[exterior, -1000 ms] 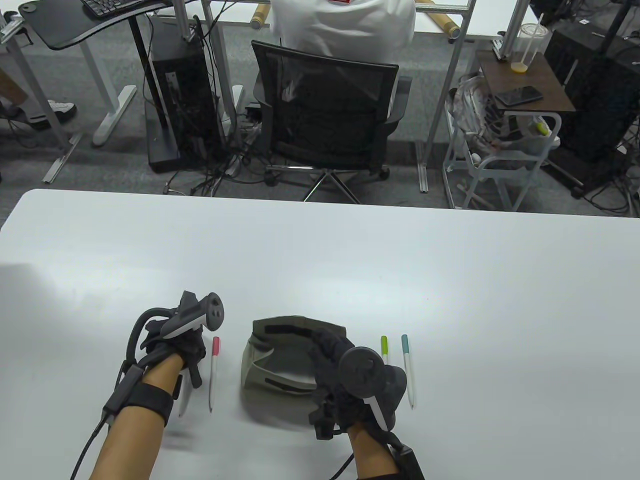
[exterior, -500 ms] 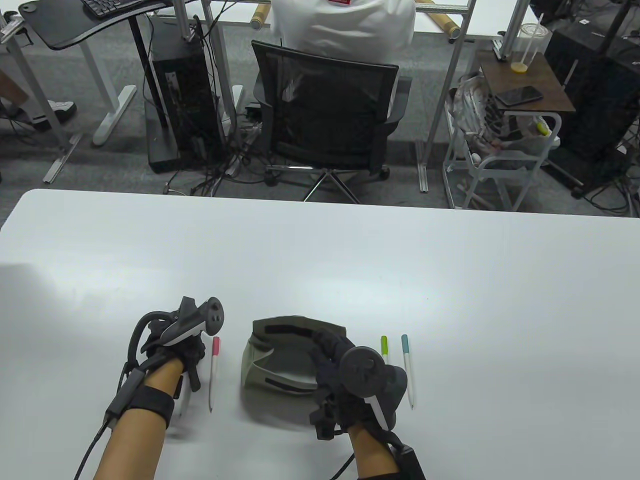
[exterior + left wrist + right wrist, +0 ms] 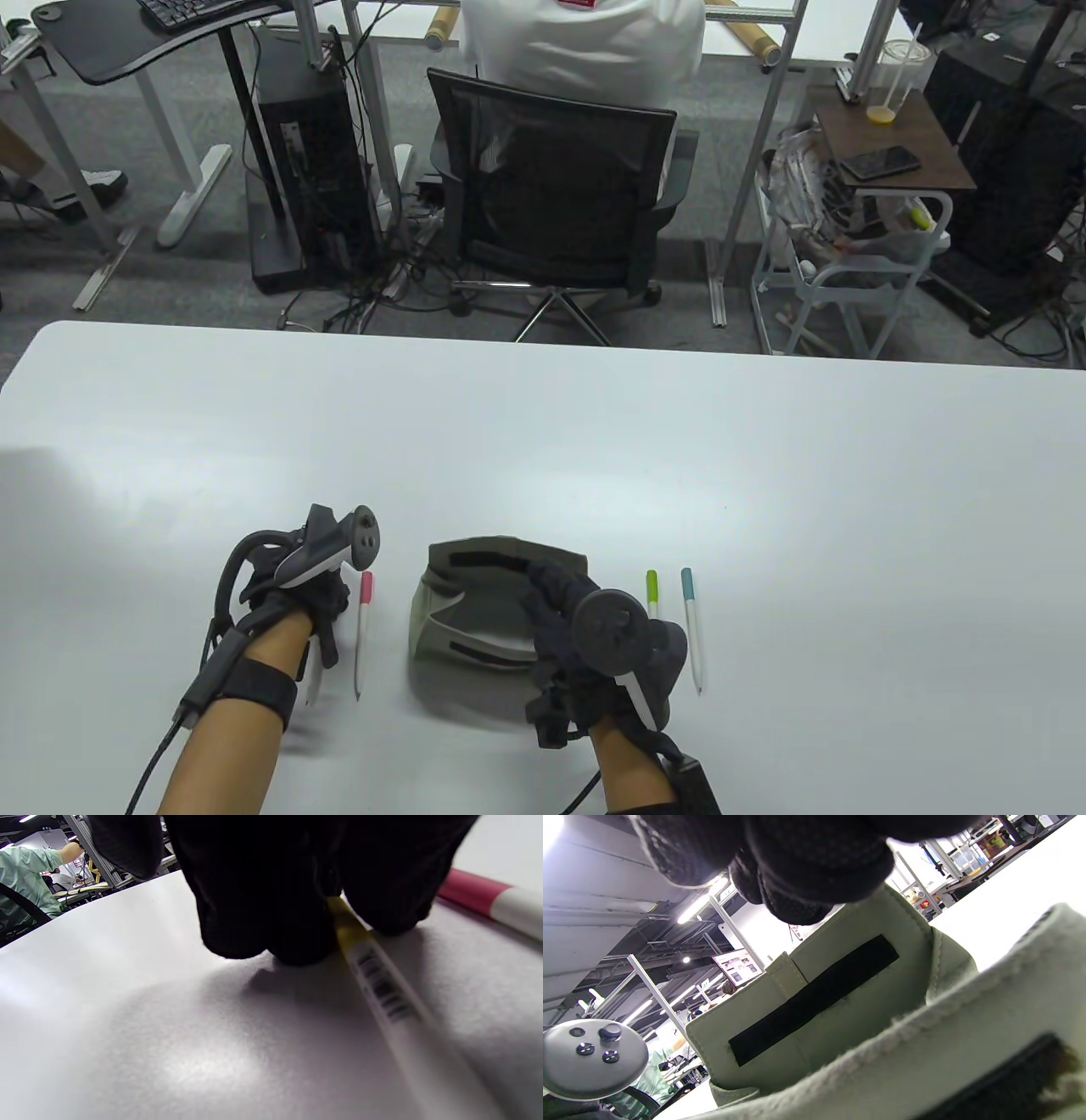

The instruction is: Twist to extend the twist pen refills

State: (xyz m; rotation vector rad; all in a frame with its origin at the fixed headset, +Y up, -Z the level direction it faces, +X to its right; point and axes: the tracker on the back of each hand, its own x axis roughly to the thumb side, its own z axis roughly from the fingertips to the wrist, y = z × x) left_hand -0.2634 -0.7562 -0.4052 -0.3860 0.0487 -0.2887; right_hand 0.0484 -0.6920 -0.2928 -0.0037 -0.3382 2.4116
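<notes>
A white twist pen with a yellow end (image 3: pixel 382 993) lies on the white table (image 3: pixel 543 441). My left hand (image 3: pixel 327 647) pinches it at the yellow end, with fingertips (image 3: pixel 297 942) pressed down on both sides of it. Only its pale barrel (image 3: pixel 311 683) shows in the table view. A pink-ended pen (image 3: pixel 363 632) lies just right of that hand and also shows in the left wrist view (image 3: pixel 479 897). My right hand (image 3: pixel 543 590) reaches into an open grey-green pouch (image 3: pixel 462 615). Its curled fingers (image 3: pixel 797 895) hang over the pouch's inside (image 3: pixel 865 1014). What they hold is hidden.
A green-ended pen (image 3: pixel 652 590) and a teal-ended pen (image 3: pixel 692 628) lie side by side right of my right hand. A black office chair (image 3: pixel 551 204) with a seated person and desks stand beyond the table's far edge.
My left hand has drawn slightly back toward the near edge, still over the yellow-ended pen. My right hand has barely moved at the pouch.
</notes>
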